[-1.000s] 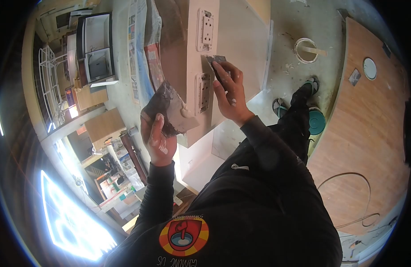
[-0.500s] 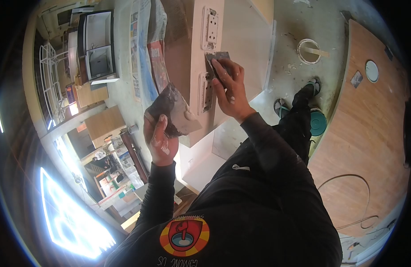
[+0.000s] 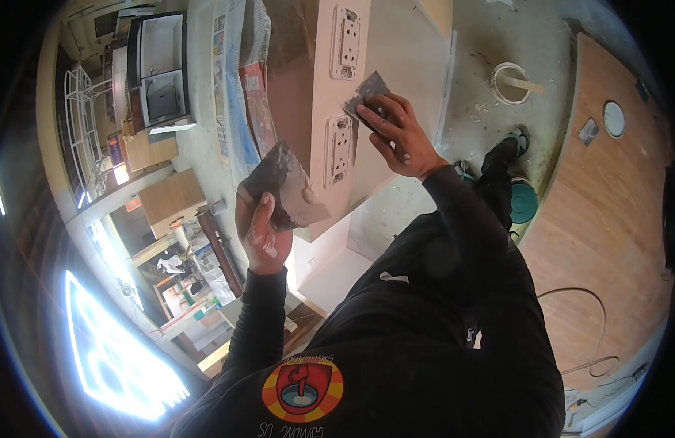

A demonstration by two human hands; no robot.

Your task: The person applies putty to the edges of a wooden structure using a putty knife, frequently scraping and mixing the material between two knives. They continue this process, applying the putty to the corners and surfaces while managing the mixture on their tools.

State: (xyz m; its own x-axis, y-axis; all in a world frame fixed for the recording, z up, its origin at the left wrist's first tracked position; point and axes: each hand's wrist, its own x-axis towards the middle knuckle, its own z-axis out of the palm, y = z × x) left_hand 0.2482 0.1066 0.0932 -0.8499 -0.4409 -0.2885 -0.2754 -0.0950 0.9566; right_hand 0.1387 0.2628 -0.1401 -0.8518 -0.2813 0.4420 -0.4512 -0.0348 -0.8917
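Presently, left hand (image 3: 263, 237) clamped on a flat, dark grey, putty-smeared plate (image 3: 288, 179); a pale putty dollop (image 3: 309, 194) sits near the plate's right edge. Right hand (image 3: 405, 139) clamped on a smaller dark grey rectangular blade (image 3: 367, 91), fingers spread over its face. Hands well apart. Blade over the edge of a beige panel (image 3: 324, 95), between two white rectangular outlets (image 3: 339, 153); contact with the panel cannot be told. Round white bucket (image 3: 495, 82) on the floor, right side of view.
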